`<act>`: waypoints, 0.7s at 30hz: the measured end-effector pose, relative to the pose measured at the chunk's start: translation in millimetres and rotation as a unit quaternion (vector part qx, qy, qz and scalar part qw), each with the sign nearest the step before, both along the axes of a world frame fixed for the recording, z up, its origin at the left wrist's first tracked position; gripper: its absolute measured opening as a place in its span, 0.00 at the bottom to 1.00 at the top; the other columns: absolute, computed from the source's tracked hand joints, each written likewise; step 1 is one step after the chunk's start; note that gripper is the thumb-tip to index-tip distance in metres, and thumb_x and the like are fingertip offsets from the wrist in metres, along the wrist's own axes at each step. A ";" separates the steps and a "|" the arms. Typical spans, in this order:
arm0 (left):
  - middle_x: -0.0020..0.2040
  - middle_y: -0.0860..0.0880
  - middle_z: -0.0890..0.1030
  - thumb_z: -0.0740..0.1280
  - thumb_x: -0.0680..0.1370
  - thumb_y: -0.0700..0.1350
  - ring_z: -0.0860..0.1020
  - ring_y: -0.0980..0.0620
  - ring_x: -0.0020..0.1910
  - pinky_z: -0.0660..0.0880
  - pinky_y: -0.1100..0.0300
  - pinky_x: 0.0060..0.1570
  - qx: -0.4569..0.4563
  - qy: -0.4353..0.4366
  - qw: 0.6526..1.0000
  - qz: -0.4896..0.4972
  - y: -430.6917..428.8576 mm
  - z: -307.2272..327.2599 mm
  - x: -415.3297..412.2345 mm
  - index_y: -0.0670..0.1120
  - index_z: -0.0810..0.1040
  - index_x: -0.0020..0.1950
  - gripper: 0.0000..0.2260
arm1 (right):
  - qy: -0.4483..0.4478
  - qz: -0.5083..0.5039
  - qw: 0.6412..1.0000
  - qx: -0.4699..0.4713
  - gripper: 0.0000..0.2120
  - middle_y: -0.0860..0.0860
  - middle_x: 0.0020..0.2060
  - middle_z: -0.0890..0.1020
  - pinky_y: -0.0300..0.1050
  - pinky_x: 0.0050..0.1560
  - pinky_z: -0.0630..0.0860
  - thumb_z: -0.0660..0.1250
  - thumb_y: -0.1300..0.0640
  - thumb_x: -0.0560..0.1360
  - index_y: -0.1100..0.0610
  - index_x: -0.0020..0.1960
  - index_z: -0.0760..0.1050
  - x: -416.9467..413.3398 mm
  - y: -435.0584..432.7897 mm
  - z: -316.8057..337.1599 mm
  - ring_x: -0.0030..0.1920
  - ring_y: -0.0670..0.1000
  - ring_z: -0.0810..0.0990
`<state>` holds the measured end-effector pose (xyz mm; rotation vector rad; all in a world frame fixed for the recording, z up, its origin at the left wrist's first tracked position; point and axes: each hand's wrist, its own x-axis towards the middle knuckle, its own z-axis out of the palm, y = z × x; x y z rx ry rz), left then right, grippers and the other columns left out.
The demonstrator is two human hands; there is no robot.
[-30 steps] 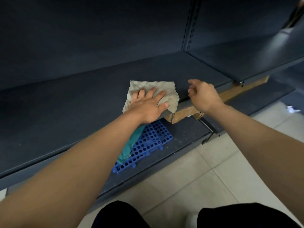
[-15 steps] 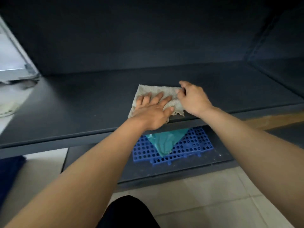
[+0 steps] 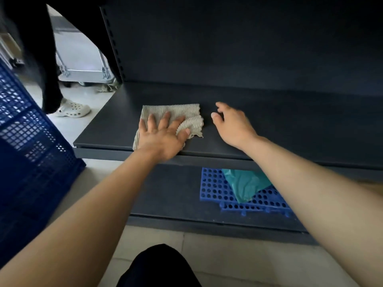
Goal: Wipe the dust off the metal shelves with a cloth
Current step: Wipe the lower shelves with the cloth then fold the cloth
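Observation:
A ribbed beige cloth (image 3: pixel 178 111) lies on the dark metal shelf (image 3: pixel 290 121) close to its left end and front edge. My left hand (image 3: pixel 163 135) presses flat on the cloth, fingers spread, thumb over its rumpled right side. My right hand (image 3: pixel 232 125) hovers just to the right of the cloth, apart from it, fingers loosely curled and holding nothing. The lower shelf (image 3: pixel 170 189) runs beneath.
A blue perforated plastic mat (image 3: pixel 215 189) with a teal bag (image 3: pixel 244 183) on it lies on the lower shelf. A blue mesh crate (image 3: pixel 27 158) stands at the left. Another person's dark trouser leg (image 3: pixel 47 65) and white clog (image 3: pixel 72 109) are beyond the shelf's left end.
My left hand has slid the cloth leftward along the shelf to near its left end. My right hand has come off the cloth's right edge and now sits apart from it.

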<state>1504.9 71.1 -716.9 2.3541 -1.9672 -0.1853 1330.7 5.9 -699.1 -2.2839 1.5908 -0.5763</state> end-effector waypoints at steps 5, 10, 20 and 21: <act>0.77 0.54 0.45 0.40 0.75 0.67 0.42 0.41 0.74 0.38 0.43 0.71 0.000 0.003 1.000 0.006 -0.5 2.4 -12.3 0.63 0.45 0.73 0.27 | 0.000 -0.002 1.000 -0.013 0.23 0.56 0.68 0.73 0.49 0.65 0.68 0.54 0.51 0.82 0.57 0.75 0.62 -16.7 -1.6 -1.7 0.68 0.58 0.70; 0.77 0.54 0.45 0.40 0.77 0.64 0.42 0.43 0.75 0.38 0.44 0.71 0.000 0.016 0.999 -0.033 -3.3 4.3 -52.6 0.63 0.46 0.73 0.24 | 0.010 -0.027 1.000 -0.011 0.23 0.55 0.68 0.73 0.50 0.65 0.68 0.55 0.51 0.82 0.56 0.75 0.61 -56.2 0.6 -0.2 0.67 0.58 0.70; 0.77 0.52 0.44 0.40 0.78 0.62 0.41 0.44 0.75 0.38 0.45 0.71 0.016 0.027 0.982 -0.189 -22.2 6.7 -204.8 0.59 0.45 0.74 0.25 | 0.006 -0.168 0.986 -0.006 0.21 0.57 0.66 0.75 0.51 0.63 0.71 0.55 0.54 0.82 0.56 0.74 0.63 -206.5 17.9 3.4 0.65 0.60 0.73; 0.77 0.52 0.43 0.40 0.78 0.62 0.41 0.44 0.75 0.38 0.46 0.71 0.017 0.028 0.978 -0.207 -22.9 7.0 -221.3 0.58 0.45 0.75 0.25 | 0.003 -0.187 0.982 -0.005 0.21 0.57 0.66 0.75 0.51 0.63 0.71 0.55 0.54 0.82 0.56 0.74 0.63 -221.0 21.3 4.7 0.65 0.60 0.73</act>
